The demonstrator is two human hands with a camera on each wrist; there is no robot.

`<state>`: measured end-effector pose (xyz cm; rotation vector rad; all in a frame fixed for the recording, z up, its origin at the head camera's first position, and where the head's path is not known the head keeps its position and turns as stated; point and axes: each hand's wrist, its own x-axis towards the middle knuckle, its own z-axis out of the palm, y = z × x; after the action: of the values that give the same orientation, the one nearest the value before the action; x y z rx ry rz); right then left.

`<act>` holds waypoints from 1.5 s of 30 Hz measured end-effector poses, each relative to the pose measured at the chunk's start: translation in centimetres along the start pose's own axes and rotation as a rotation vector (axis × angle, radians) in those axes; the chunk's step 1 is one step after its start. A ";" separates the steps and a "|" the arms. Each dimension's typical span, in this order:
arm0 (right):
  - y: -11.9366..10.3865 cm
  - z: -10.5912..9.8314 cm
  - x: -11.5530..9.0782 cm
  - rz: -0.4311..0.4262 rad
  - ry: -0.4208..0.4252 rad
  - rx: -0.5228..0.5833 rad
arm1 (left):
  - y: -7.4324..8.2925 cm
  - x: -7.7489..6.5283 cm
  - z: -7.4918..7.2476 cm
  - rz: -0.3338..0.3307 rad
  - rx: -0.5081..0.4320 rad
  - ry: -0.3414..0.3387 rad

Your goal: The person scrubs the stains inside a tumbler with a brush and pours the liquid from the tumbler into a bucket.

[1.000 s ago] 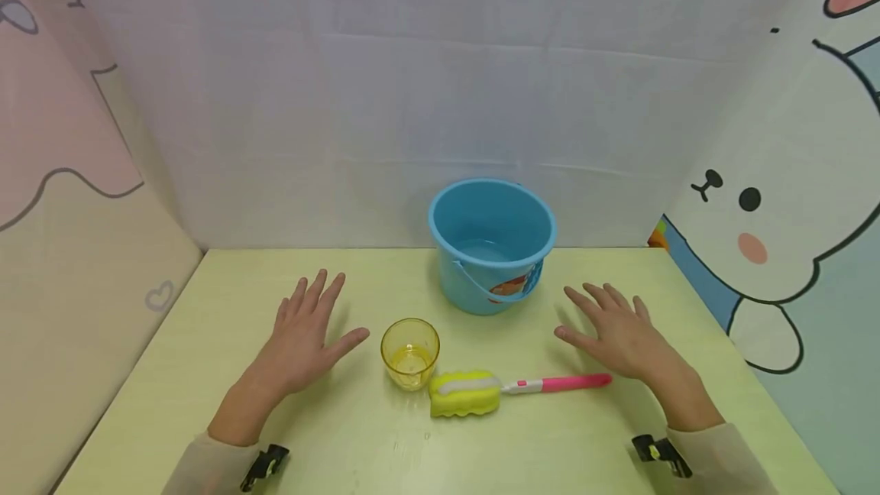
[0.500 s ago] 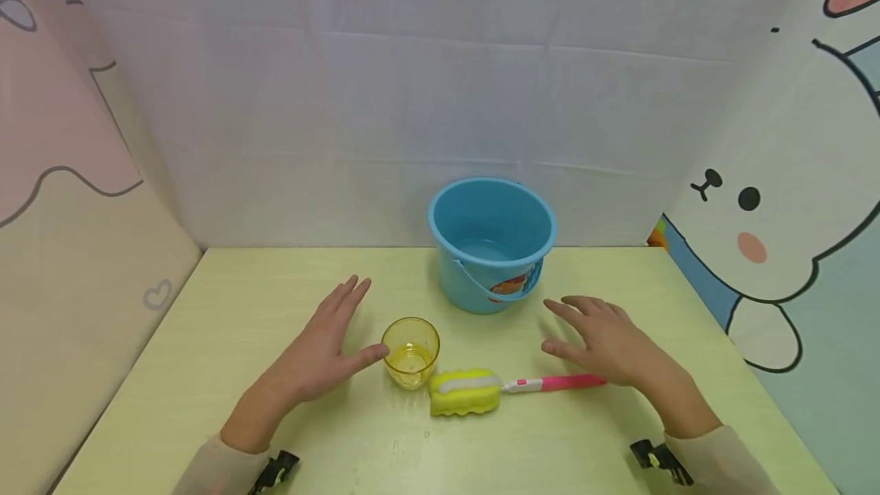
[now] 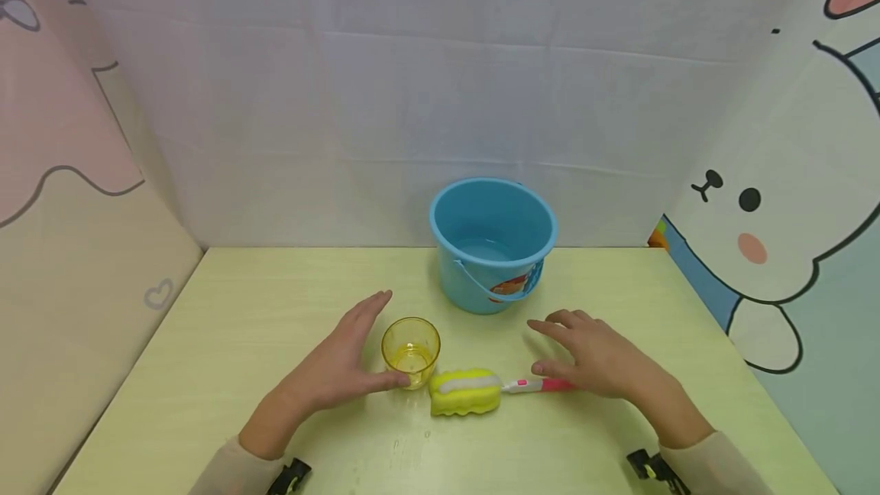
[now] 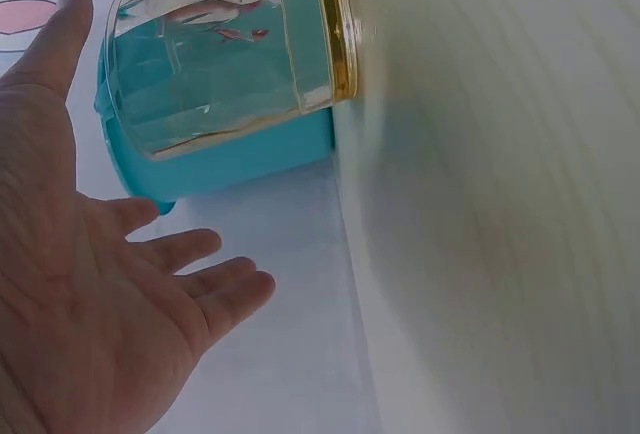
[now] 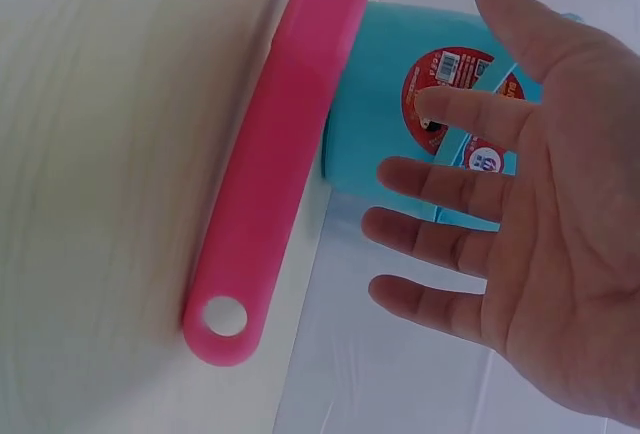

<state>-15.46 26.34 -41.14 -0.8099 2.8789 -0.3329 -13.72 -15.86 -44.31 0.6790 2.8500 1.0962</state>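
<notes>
A transparent yellow glass cup (image 3: 410,350) stands upright on the table. My left hand (image 3: 337,365) is spread beside it, thumb in front of the cup and fingers behind its left side; the left wrist view shows a gap between palm and cup (image 4: 215,59). Right of the cup lies a sponge brush (image 3: 466,393) with a yellow-green foam head and a pink-and-white handle. Over that handle (image 5: 275,164) hovers my right hand (image 3: 594,354), its fingers loosely extended and holding nothing. From the head, the hand hides the handle's end.
A blue bucket (image 3: 474,281) with its handle down stands behind the cup and brush, near the back wall (image 3: 309,136). Small water drops (image 3: 396,445) dot the pale yellow table (image 3: 275,289) in front. Printed cloth walls (image 3: 770,250) border both sides.
My left hand has moved right and nearer, bringing its thumb in front of the cup. My right hand has shifted left over the brush handle. Cup, brush and bucket have stayed put.
</notes>
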 end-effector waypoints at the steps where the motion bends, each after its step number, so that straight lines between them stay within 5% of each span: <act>1: -0.1 0.1 0.0 -0.003 -0.007 0.003 | 0.1 0.0 0.1 0.001 -0.013 -0.003; 14: -0.9 1.2 0.0 -0.104 -0.047 -0.015 | 0.5 0.8 1.7 -0.035 -0.157 -0.056; 45: -0.6 3.2 0.1 -0.184 -0.120 0.096 | 0.4 1.1 2.7 -0.093 -0.213 -0.066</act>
<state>-14.66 25.23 -44.12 -1.0423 2.6618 -0.4225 -14.15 -13.43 -45.90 0.5513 2.6296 1.3102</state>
